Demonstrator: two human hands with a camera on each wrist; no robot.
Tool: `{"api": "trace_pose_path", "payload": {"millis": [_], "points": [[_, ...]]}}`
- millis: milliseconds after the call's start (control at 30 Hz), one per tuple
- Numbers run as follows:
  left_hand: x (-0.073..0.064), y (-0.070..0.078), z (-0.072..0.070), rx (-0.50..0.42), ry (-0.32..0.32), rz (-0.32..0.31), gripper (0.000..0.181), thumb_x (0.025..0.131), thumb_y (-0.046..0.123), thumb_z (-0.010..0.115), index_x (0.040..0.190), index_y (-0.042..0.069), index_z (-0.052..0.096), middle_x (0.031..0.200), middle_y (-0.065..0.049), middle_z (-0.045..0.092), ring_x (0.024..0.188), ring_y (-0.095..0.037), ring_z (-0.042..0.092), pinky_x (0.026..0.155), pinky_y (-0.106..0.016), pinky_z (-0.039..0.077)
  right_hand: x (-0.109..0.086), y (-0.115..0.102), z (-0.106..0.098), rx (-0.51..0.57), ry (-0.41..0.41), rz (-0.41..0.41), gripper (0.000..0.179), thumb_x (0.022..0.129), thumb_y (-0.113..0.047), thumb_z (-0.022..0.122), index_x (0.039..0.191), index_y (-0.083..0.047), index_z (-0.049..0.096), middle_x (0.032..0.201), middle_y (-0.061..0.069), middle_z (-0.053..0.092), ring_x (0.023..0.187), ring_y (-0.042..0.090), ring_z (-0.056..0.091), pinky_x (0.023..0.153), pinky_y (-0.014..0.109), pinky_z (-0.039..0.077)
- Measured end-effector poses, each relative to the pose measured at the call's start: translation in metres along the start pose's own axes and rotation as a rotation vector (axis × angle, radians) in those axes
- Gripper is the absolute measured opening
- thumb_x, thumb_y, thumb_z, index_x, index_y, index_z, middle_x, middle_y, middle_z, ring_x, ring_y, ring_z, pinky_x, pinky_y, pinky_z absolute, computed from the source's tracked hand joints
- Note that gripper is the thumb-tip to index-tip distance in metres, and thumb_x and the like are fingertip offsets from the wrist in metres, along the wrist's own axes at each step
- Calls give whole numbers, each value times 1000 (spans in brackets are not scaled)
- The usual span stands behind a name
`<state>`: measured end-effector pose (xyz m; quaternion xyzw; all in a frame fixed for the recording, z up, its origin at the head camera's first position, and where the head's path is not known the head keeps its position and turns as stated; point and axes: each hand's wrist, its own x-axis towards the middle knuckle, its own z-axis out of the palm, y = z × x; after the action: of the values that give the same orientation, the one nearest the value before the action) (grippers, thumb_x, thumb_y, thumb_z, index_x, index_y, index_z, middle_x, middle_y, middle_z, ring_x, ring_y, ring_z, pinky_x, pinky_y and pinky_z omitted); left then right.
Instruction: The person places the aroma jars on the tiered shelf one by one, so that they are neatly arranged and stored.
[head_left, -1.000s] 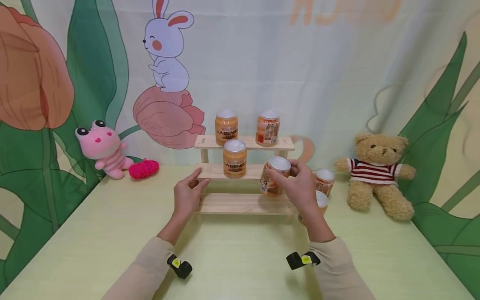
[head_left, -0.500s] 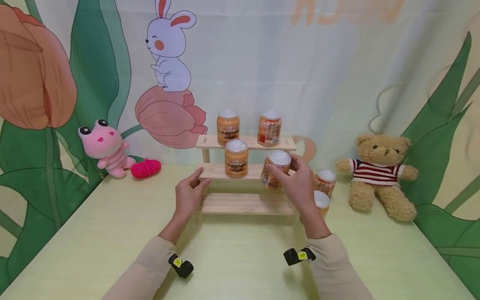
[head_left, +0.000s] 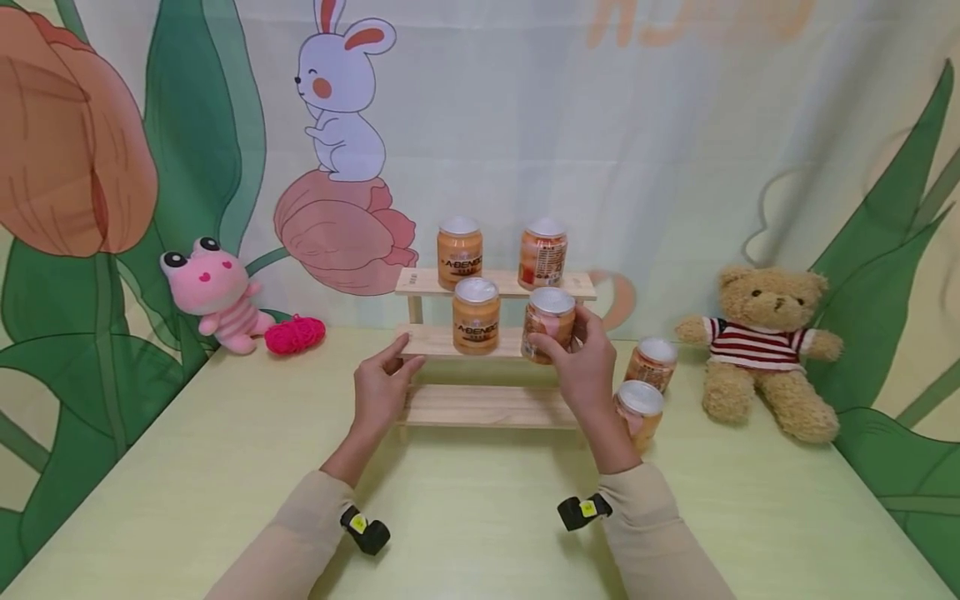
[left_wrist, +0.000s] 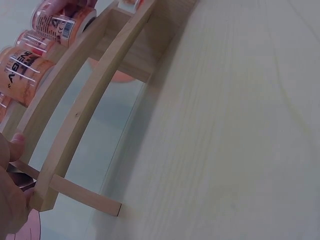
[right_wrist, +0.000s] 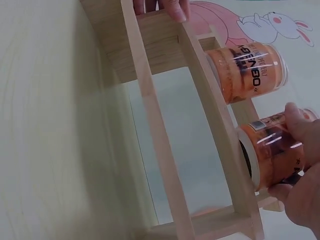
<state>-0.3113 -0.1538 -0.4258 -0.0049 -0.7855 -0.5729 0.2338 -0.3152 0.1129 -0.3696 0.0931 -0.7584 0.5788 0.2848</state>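
My right hand (head_left: pixel 588 367) grips an orange can (head_left: pixel 537 327) with a silver lid, thumb in front and fingers behind. This can is at the right part of the three-tier wooden rack's middle shelf (head_left: pixel 429 340); whether its base touches the wood I cannot tell. In the right wrist view its base (right_wrist: pixel 248 159) is close to the shelf board. Another orange can (head_left: pixel 476 323) stands to its left on the same shelf. My left hand (head_left: pixel 379 390) holds the left end of the rack, with fingertips on the middle shelf (left_wrist: pixel 19 139).
Two more cans (head_left: pixel 460 257) stand on the top shelf. On the table right of the rack are two cans, one (head_left: pixel 640 417) in front of the other (head_left: pixel 651 365). A teddy bear (head_left: pixel 771 350) sits at right; a pink frog toy (head_left: pixel 213 292) and pink yarn (head_left: pixel 295 334) lie at left.
My right hand has raised the can from in front of the middle shelf, brought it slightly back and turned it more upright. The left hand keeps its hold on the rack.
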Motion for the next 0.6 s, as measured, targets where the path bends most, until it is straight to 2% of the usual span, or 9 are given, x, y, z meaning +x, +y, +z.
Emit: {"api": "trace_pose_path", "payload": {"millis": [167,300,467,600], "points": [[1,1,-1,-15,0,14,50,91,16,74,138,7,60,105,-16,74,87,-17,66,53,-15,41,0,5,1,-93,-53,-40,77,86,-16,80,152,-3,40,131,22,62,118,31,61,91,41,53],[1,2,-1,-27,0,19,50,91,15,75,138,6,60,109,-18,73,88,-19,66,53,-15,41,0,8,0,-159,-100,-26,84,88,-13,78,157,-9,32,134,21,61,118,31,61,91,41,53],[0,1,-1,-24,-2,9,51,91,15,75,138,6,59,115,-19,71,92,-19,66,55,-14,43,-2,12,2,-246,-122,-17,90,88,-13,79,159,-7,24,133,27,59,119,37,59,94,47,50],[-1,0,0,-22,-2,1,50,91,16,74,138,7,60,113,-18,72,90,-19,66,54,-14,43,-5,14,4,-311,-118,-21,91,88,-13,79,158,-2,21,132,30,57,118,42,58,95,51,49]]}}
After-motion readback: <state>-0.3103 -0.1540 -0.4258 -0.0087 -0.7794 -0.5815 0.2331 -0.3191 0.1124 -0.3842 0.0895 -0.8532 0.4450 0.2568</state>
